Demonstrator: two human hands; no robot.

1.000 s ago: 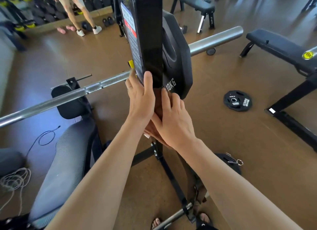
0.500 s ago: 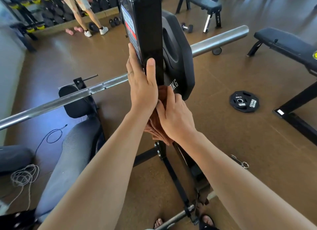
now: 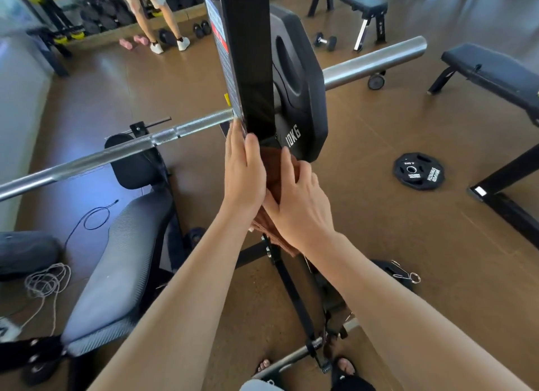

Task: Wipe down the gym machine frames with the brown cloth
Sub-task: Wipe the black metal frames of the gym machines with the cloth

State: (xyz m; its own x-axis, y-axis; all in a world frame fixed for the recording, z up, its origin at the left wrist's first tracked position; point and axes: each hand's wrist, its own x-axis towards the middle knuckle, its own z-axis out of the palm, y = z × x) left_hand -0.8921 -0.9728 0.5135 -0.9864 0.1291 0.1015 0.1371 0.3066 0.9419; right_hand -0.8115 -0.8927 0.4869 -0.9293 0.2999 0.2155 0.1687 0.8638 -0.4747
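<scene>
A black upright post (image 3: 253, 69) of the bench-press rack rises in front of me. My left hand (image 3: 243, 171) holds it just below the barbell (image 3: 116, 150), thumb on the near face and fingers along the left face. My right hand (image 3: 300, 206) grips the brown cloth (image 3: 273, 173) and presses it against the post's near and right side. More of the cloth hangs out under my right wrist. A black 10 kg plate (image 3: 303, 98) sits on the bar right behind the post.
A grey bench pad (image 3: 116, 274) lies at lower left, with a coiled cord (image 3: 46, 282) beside it. A loose weight plate (image 3: 418, 171) lies on the brown floor to the right. Black benches (image 3: 495, 72) stand at the right and back. A person's legs (image 3: 157, 20) are at the back.
Both hands slid up the post with the cloth, then came back down to just below the barbell.
</scene>
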